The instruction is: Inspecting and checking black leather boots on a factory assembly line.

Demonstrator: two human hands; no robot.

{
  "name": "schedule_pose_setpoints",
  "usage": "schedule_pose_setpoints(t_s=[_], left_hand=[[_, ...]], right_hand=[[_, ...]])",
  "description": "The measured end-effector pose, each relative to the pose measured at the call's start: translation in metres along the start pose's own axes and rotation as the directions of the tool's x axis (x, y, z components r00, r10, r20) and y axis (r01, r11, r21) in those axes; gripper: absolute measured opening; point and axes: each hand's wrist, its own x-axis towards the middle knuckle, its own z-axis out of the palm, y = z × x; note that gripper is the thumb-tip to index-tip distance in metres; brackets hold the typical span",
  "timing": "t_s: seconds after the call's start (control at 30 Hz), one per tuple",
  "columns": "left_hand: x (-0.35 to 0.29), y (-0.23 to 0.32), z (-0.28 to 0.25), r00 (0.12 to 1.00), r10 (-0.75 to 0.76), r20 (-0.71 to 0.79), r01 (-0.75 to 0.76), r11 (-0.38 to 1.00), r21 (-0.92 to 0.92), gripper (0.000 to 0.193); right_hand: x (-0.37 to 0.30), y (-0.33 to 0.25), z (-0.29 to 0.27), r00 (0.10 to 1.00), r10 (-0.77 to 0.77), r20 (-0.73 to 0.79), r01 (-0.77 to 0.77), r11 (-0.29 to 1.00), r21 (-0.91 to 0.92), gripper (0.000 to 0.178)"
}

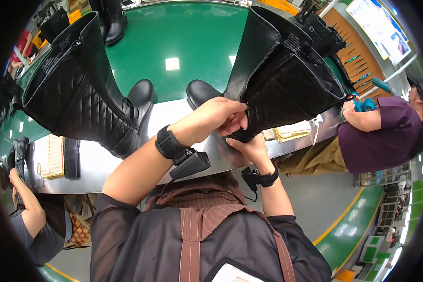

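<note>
A tall black boot (286,89) stands on the metal table edge to the right, its toe pointing left. My left hand (221,117) is closed in a pinch at its side zipper, low on the shaft; the fingers hide most of the zipper pull. Under it, my right hand (253,151) grips the same boot around the ankle and heel, fingers partly hidden behind it. Its matching tall black boot (80,89) stands at the left, with a quilted panel and a side zipper closed up to the top; neither hand touches it.
A green work surface (174,42) lies beyond the metal table edge (169,164). More black boots (113,23) stand at the back. Yellow papers (293,131) lie at right, a yellow box (52,157) at left. Co-workers stand at right (380,136) and left (40,221).
</note>
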Motion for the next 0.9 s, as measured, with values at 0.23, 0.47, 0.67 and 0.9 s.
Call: schedule_pose_setpoints(t_s=[0.23, 0.47, 0.67, 0.9], left_hand=[[-0.019, 0.035, 0.007, 0.982, 0.116, 0.146, -0.099, 0.988, -0.117, 0.044], [-0.054, 0.106, 0.037, 0.956, 0.273, 0.103, -0.262, 0.958, -0.113, 0.042], [-0.051, 0.086, 0.026, 0.908, 0.418, 0.030, -0.411, 0.876, 0.253, 0.041], [-0.169, -0.009, -0.056, 0.976, -0.076, -0.203, 0.199, 0.687, 0.698, 0.035]], right_hand=[[0.000, -0.002, -0.003, 0.998, -0.061, -0.036, 0.062, 0.998, 0.028, 0.044], [-0.002, -0.003, 0.000, 0.996, -0.084, -0.011, 0.084, 0.996, -0.040, 0.042], [0.000, -0.013, 0.009, 0.998, -0.028, 0.049, 0.026, 0.999, 0.044, 0.045], [0.010, 0.002, -0.016, 0.966, -0.017, 0.258, -0.047, 0.970, 0.237, 0.062]])
